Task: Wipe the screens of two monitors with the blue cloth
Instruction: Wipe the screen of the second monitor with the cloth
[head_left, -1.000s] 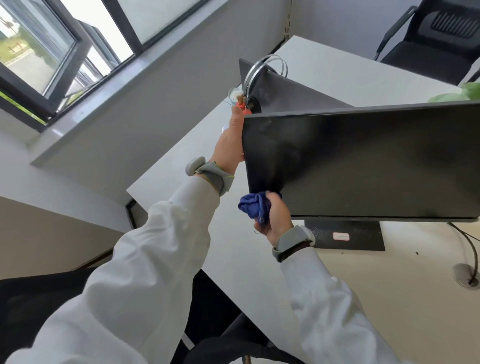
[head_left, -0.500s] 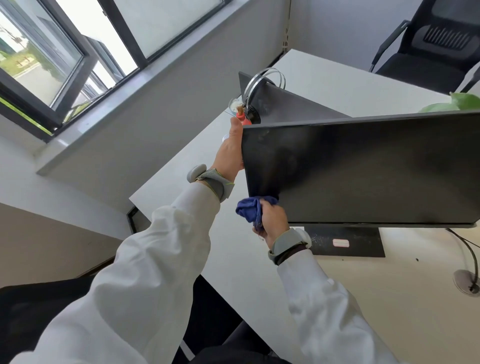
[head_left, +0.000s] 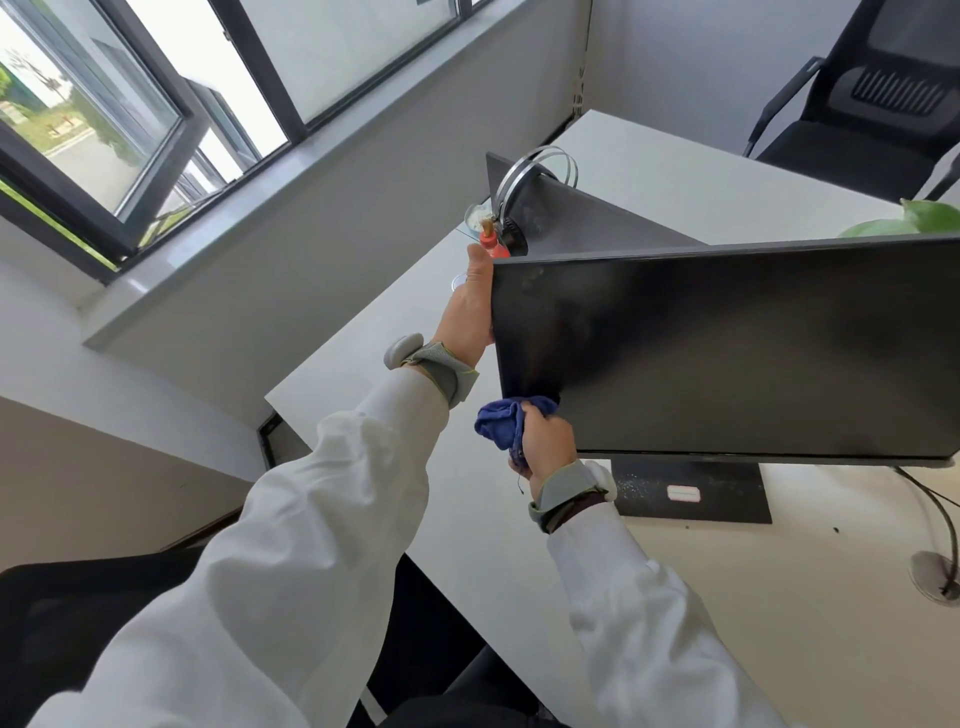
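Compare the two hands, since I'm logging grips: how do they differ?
The left hand grips the monitor by its left edge; the right hand holds the bunched blue cloth at its lower-left corner. The left hand is higher, the right hand lower. Both wear grey wristbands.

No text I can read anywhere on my feed.
- Pale rectangular sticker (head_left: 683, 492) on the black monitor base (head_left: 727, 506): I make out faint reddish lines across it, but the print is too blurred to read.
- Small red bottle (head_left: 494, 245) behind the near monitor (head_left: 727, 353): any marking is too small to tell.
- Lower bezel of that monitor: a mark near its middle, too small for me to read.
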